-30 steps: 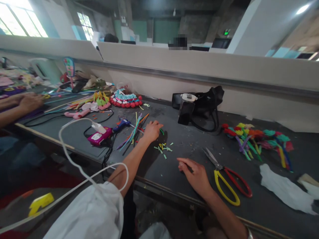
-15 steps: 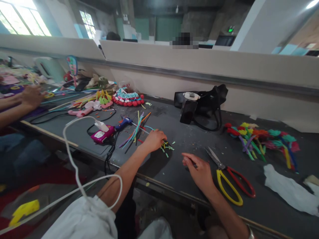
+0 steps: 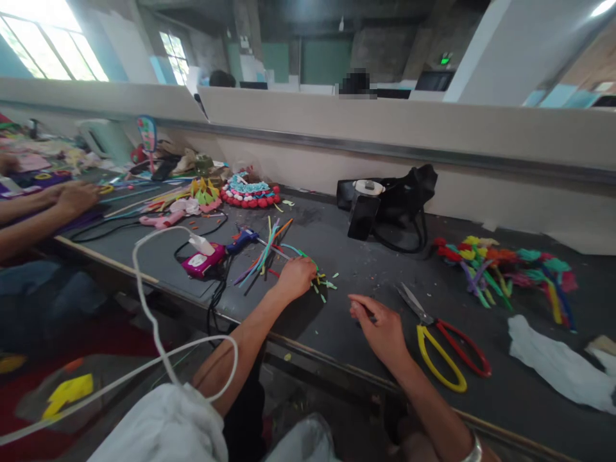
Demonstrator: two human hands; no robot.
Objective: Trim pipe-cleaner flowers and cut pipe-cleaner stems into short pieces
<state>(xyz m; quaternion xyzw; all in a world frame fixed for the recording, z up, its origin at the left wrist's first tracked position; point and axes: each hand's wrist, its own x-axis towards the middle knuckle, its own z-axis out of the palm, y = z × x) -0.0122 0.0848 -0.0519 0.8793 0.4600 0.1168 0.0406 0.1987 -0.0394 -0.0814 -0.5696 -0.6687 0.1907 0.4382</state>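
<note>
My left hand [image 3: 297, 279] is closed, knuckles up, over a small heap of short green and yellow pieces [image 3: 323, 282] on the dark table. Its fingertips are hidden, so what it grips does not show. Just behind it lies a loose bunch of coloured pipe cleaners [image 3: 267, 247]. My right hand [image 3: 380, 324] rests by the table's front edge, thumb and fingertips drawn together. Nothing sticks out of them, and I cannot make out whether they hold anything. Right of it lie scissors [image 3: 427, 319] with one yellow and one red handle, blades slightly parted.
A blue glue gun [image 3: 243, 239] and a purple power box [image 3: 205, 260] lie left, with a white cable [image 3: 149, 321] crossing my left arm. Behind stand a black bag [image 3: 409, 199] and phone [image 3: 363, 218]. Pipe-cleaner flowers [image 3: 500, 263] lie right. Another person's hands [image 3: 77, 197] work far left.
The view has shifted slightly left. My left hand has moved a little over the short pieces, and a bright green strand now shows behind it. My right hand looks almost unchanged.
</note>
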